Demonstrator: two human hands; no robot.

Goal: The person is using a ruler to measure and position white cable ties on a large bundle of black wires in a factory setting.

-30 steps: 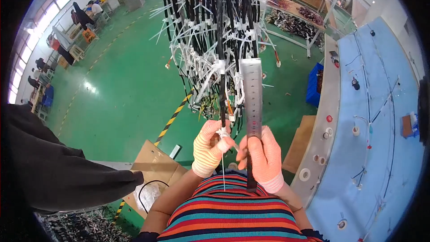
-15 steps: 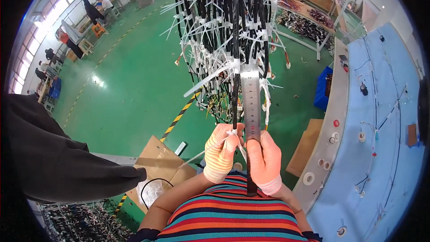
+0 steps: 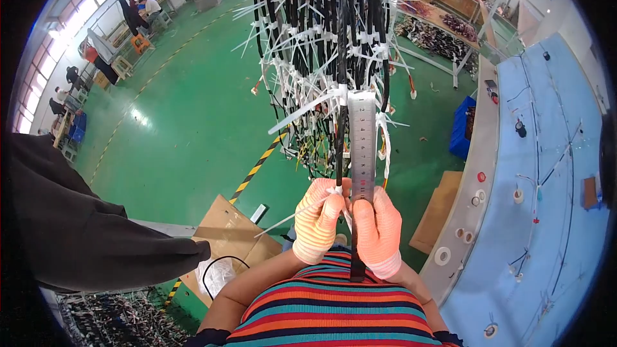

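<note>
A: How do the fingers stand?

B: The left hand's [image 3: 315, 225] thumb and fingertips [image 3: 331, 205] are closed on the black cable [image 3: 340, 144], at its lower white tie [image 3: 335, 191]. The right hand [image 3: 379, 234], just beside them, grips the steel ruler [image 3: 362, 148], thumb in front; its fingers behind are hidden.

A: What has changed?

B: A second ago the lower tie's tail [image 3: 283, 222] hung straight down; now it slants down and left from the left fingers. The ruler has drawn closer to the cable and stands almost parallel with it. I'd judge that this makes the stretch beyond the fingertips easier to compare with the scale.

A: And farther out?

B: Well beyond the fingers, the ruler's top end sits beside an upper white tie [image 3: 340, 94]. Past that hangs the dense cable bundle [image 3: 308, 26]. Off to the right of both hands stretches a blue work surface [image 3: 491, 283].
</note>
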